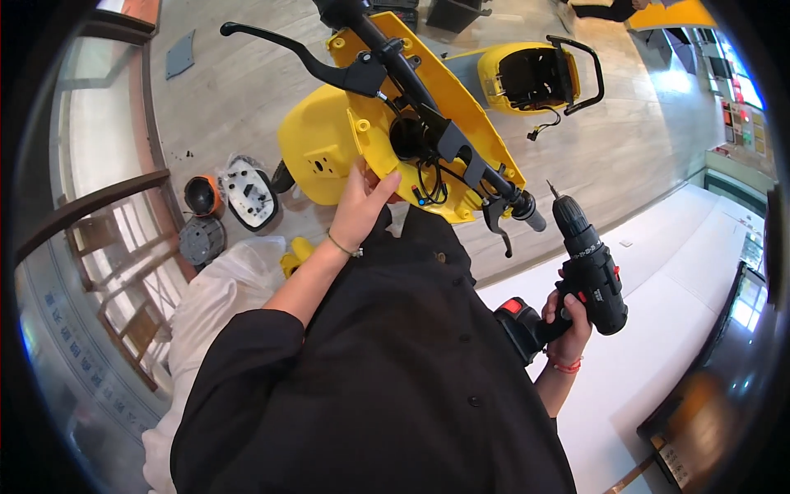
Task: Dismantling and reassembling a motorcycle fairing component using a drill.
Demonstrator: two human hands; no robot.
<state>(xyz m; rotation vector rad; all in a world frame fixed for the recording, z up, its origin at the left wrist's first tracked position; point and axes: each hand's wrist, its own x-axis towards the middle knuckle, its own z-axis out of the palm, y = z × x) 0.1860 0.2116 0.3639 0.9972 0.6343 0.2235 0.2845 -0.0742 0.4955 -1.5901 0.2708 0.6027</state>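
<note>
My left hand [360, 202] pinches the near edge of a yellow plastic fairing [461, 86] around a scooter's handlebar. The black handlebar [415, 92] runs across the fairing, with a long brake lever [284, 51] at the far left and a shorter lever [495, 224] at the near right. Thin dark wires [432, 183] hang inside the fairing, close to my left fingers. My right hand [573, 319] grips the handle of a black cordless drill [588, 259] with red details. Its bit points up and away from me, apart from the scooter.
A yellow scooter body section [491, 72] with a black rail lies on the floor ahead. At left are a white-and-black part [248, 198], a round orange-and-black part [202, 196] and a grey piece [202, 240]. A white surface [658, 247] stretches along my right.
</note>
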